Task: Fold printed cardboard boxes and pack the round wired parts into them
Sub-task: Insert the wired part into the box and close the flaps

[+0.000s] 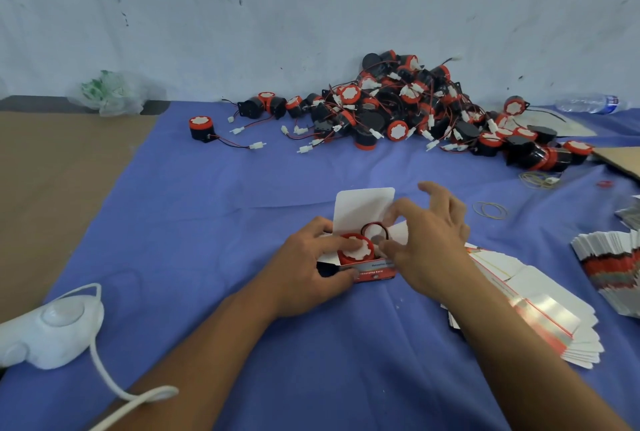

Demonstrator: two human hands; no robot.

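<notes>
Inside the box (376, 272) the left hand (304, 266) grips, the round part (358, 247) lies under its thumb; right hand (431, 240) splayed

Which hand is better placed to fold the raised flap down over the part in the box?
Probably the right. The right hand is beside the raised flap, at its right edge. The left hand grips the box, thumb on the part, so it is busy steadying.
</notes>
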